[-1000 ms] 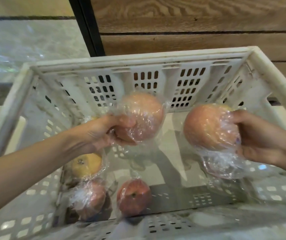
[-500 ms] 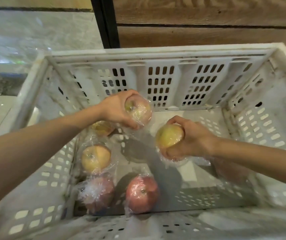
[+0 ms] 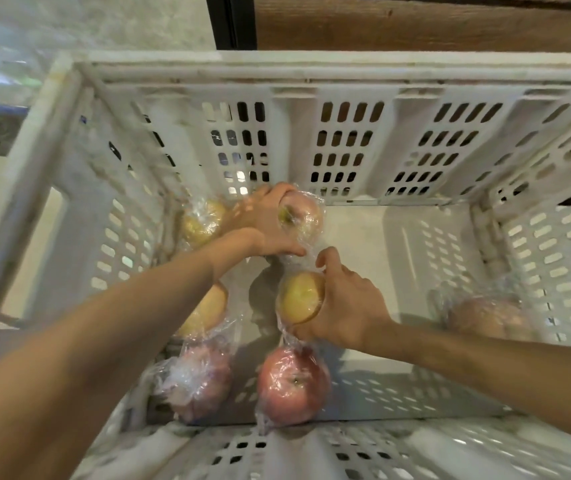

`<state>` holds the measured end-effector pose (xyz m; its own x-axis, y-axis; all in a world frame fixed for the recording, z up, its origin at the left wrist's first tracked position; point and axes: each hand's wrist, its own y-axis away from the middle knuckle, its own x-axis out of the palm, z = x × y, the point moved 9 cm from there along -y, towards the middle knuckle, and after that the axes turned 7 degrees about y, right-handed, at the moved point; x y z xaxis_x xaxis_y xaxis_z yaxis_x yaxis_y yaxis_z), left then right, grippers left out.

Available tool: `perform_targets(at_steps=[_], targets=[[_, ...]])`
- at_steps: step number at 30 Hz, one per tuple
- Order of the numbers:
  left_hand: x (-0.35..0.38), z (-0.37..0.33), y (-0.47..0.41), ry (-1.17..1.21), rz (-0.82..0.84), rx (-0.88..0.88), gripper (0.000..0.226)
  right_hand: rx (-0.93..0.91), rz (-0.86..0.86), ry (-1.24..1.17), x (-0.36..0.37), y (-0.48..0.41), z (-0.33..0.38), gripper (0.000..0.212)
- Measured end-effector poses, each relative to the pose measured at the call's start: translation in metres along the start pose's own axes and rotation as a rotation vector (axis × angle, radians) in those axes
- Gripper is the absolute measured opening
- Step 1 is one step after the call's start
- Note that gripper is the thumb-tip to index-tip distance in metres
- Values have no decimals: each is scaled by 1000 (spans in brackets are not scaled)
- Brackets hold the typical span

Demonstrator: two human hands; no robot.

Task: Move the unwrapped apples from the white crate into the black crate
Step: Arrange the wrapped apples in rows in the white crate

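Both my arms reach down into the white crate (image 3: 346, 69). My left hand (image 3: 263, 223) grips a pink-yellow apple in clear plastic wrap (image 3: 301, 216) low near the crate's far wall. My right hand (image 3: 346, 306) holds a yellow wrapped apple (image 3: 299, 297) just in front of it, close to the floor. Several other wrapped apples lie on the crate floor: a yellow one (image 3: 202, 220) at the far left, another yellow one (image 3: 208, 311) under my left forearm, two red ones (image 3: 201, 379) (image 3: 292, 384) at the front, and one (image 3: 485, 315) by the right wall. No black crate is in view.
The white crate's slotted walls surround both hands on all sides. Behind it stand a wooden panel wall (image 3: 415, 22) with a dark vertical frame (image 3: 230, 20) and a pale stone floor (image 3: 87, 22) to the left.
Both hands have gone down from rim height to the crate floor with their wrapped apples, and moved closer together. The camera has tilted further down into the crate.
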<state>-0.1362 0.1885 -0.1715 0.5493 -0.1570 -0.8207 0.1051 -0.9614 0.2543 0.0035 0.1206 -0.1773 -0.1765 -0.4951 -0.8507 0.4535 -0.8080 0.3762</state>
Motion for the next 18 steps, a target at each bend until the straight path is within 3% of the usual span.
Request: perform_targets(at_steps=[4,8,13,18], targets=[[11,-2,-1,64,-20,-16,99,8,-11,-35,8,-1,1,82],[15,-3,-2,114,38,-36,102,-42,14,-42,15,-3,6,96],[12,2,1,189,99,-45,103,-62,82,-274,29,-7,8,84],[-1,9,3,283,56,-52,106,-70,125,-374,43,-8,12,88]])
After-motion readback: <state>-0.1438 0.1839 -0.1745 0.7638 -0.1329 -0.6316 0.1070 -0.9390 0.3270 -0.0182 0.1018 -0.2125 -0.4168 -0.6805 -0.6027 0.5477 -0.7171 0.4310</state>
